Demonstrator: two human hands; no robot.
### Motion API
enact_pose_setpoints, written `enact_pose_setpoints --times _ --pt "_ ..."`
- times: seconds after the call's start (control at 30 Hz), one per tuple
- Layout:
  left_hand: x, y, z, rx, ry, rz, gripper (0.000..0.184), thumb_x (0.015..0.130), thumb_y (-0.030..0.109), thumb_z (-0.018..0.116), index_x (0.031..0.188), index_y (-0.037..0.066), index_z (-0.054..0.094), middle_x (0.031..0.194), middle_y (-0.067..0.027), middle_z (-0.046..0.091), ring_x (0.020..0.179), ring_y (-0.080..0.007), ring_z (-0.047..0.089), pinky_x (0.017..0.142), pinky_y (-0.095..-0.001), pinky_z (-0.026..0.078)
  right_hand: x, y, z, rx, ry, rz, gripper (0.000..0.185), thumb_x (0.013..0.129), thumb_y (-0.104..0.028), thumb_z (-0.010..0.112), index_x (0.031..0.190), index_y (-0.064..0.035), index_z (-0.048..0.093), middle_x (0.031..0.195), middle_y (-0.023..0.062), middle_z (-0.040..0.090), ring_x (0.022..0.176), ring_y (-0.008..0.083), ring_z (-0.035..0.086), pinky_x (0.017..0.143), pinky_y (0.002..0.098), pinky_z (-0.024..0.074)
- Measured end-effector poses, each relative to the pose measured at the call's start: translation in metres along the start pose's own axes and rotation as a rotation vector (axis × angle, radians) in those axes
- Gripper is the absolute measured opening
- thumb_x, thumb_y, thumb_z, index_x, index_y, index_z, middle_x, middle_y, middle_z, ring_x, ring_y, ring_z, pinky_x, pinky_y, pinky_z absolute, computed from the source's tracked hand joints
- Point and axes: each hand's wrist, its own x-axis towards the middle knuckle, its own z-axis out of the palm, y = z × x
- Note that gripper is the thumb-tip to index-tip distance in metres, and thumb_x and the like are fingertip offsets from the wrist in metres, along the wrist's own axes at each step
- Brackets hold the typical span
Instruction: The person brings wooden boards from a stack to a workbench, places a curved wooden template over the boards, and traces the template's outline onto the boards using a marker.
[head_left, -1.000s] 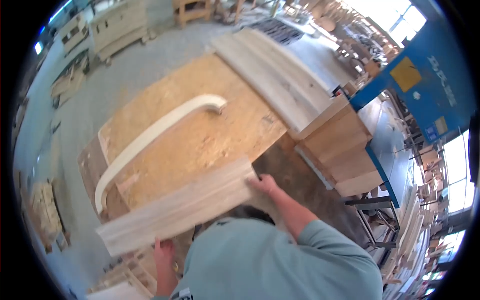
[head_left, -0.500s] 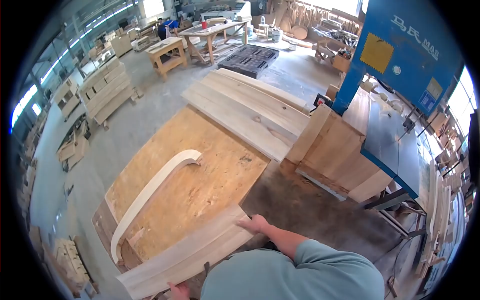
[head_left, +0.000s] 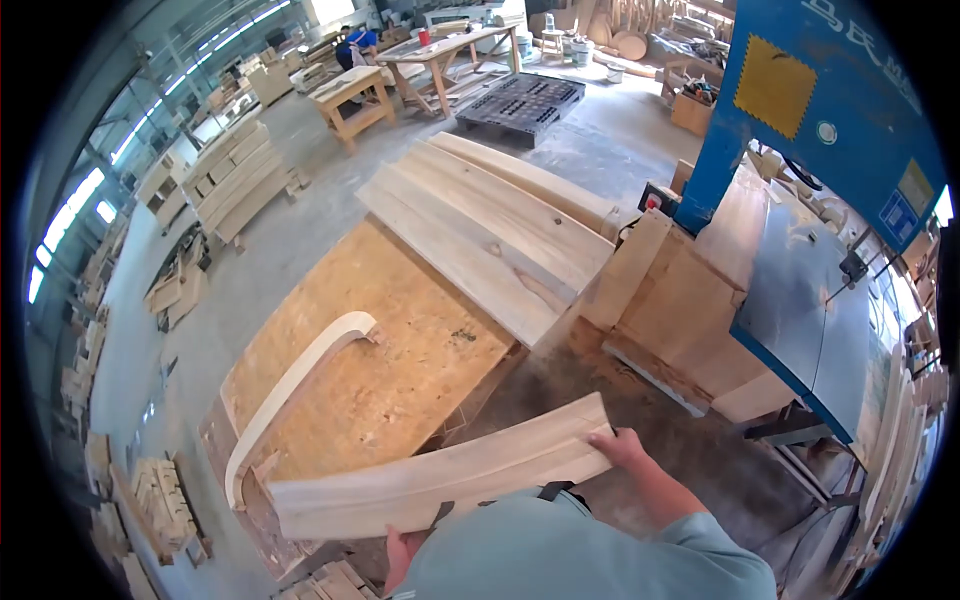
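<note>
A long pale wooden board (head_left: pixel 440 478) spans the space in front of my body, its left end over the near edge of the plywood table top (head_left: pixel 370 410). My right hand (head_left: pixel 617 446) grips the board near its right end, and a small dark object shows by the fingers. Lower down, my left hand (head_left: pixel 400 548) holds the board's near edge. On the plywood lies a curved wooden piece (head_left: pixel 290 390), bent at its far end. Pencil-like lines run along the board's face.
Wide planks (head_left: pixel 480 230) lie beyond the plywood. To the right stands a blue bandsaw (head_left: pixel 770 110) with a metal table (head_left: pixel 800 290) and a wooden box (head_left: pixel 690 310) beside it. A black pallet (head_left: pixel 520 105) rests on the floor. A person (head_left: pixel 355 45) bends near the far workbenches.
The board has swung in my hands, its right end moving right and away from the plywood. My left hand has shifted right and up with it. The view has turned slightly.
</note>
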Motion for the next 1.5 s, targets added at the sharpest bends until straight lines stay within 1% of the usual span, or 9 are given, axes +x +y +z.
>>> enact_pose_setpoints --times 0.13,0.2,0.27,0.6,0.73,1.03,1.2,1.33,1.5 --pt "0.023 0.016 0.077 0.047 0.097 -0.055 0.055 0.102 0.047 0.043 0.137 0.005 0.047 0.137 -0.0117 0.053 0.122 -0.0265 0.053 0.109 -0.0433 0.041 -0.010 0.080 -0.026 0.177 0.144 0.009 0.052 0.080 -0.038 0.077 0.102 0.0082 0.071 0.095 0.0153 0.073 0.087 0.0175 0.068 0.077 0.0341 0.0546" --pt "0.042 0.024 0.110 0.089 0.212 -0.138 0.051 0.101 0.049 0.049 0.134 0.009 0.050 0.129 -0.0081 0.058 0.116 -0.0238 0.055 0.102 -0.0409 0.044 -0.013 0.132 -0.026 0.217 0.226 -0.019 0.047 0.083 -0.033 0.076 0.103 0.0092 0.070 0.095 0.0137 0.072 0.085 0.0165 0.066 0.075 0.0337 0.0539" --pt "0.089 0.026 0.126 0.270 0.089 -0.155 0.047 0.099 0.048 0.054 0.130 0.012 0.053 0.123 -0.0045 0.060 0.110 -0.0215 0.056 0.091 -0.0369 0.046 -0.038 0.178 -0.016 0.553 0.344 -0.042 0.044 0.085 -0.029 0.075 0.104 0.0099 0.069 0.096 0.0112 0.070 0.084 0.0159 0.065 0.075 0.0319 0.0527" --pt "0.215 -0.017 0.264 0.535 -0.172 -0.361 0.042 0.094 0.045 0.064 0.121 0.013 0.058 0.109 0.0001 0.065 0.096 -0.0147 0.058 0.079 -0.0329 0.044 -0.130 0.217 0.013 0.827 0.834 0.064 0.035 0.092 -0.026 0.069 0.102 0.0075 0.069 0.093 0.0075 0.069 0.081 0.0140 0.062 0.074 0.0285 0.0500" --pt "0.252 -0.033 0.288 0.548 -0.210 -0.443 0.042 0.092 0.046 0.066 0.119 0.014 0.059 0.105 0.0008 0.065 0.093 -0.0142 0.057 0.078 -0.0321 0.044 -0.128 0.231 0.013 0.737 0.981 0.084 0.045 0.093 -0.039 0.069 0.097 0.0056 0.070 0.089 0.0063 0.068 0.079 0.0135 0.061 0.071 0.0295 0.0495" --pt "0.310 0.009 0.310 0.535 -0.170 -0.417 0.041 0.090 0.040 0.071 0.110 0.005 0.060 0.097 -0.0044 0.066 0.079 -0.0153 0.062 0.064 -0.0298 0.047 -0.089 0.115 0.011 0.722 0.897 0.111 0.046 0.093 -0.038 0.068 0.103 0.0064 0.069 0.094 0.0067 0.069 0.081 0.0141 0.062 0.072 0.0286 0.0497" --pt "0.359 0.048 0.319 0.527 -0.196 -0.196 0.037 0.089 0.034 0.074 0.101 0.003 0.059 0.090 -0.0051 0.063 0.072 -0.0131 0.060 0.057 -0.0257 0.047 -0.034 0.049 0.004 0.738 0.713 0.180 0.046 0.092 -0.040 0.070 0.105 0.0041 0.068 0.093 0.0038 0.067 0.080 0.0116 0.060 0.069 0.0275 0.0475" --pt "0.367 0.080 0.367 0.381 -0.108 -0.028 0.049 0.087 0.032 0.075 0.109 -0.004 0.052 0.097 -0.0103 0.062 0.078 -0.0181 0.062 0.061 -0.0320 0.054 -0.013 -0.007 -0.014 0.497 0.543 0.403 0.065 0.086 -0.052 0.071 0.113 0.0076 0.066 0.102 0.0094 0.068 0.088 0.0162 0.062 0.076 0.0318 0.0494" --pt "0.386 0.067 0.385 0.253 -0.118 0.109 0.060 0.083 0.022 0.079 0.125 -0.003 0.043 0.118 -0.0152 0.056 0.108 -0.0251 0.057 0.090 -0.0394 0.050 0.013 -0.030 -0.008 0.750 0.357 0.385 0.065 0.089 -0.052 0.068 0.115 0.0075 0.065 0.104 0.0135 0.068 0.090 0.0223 0.066 0.078 0.0362 0.0521"
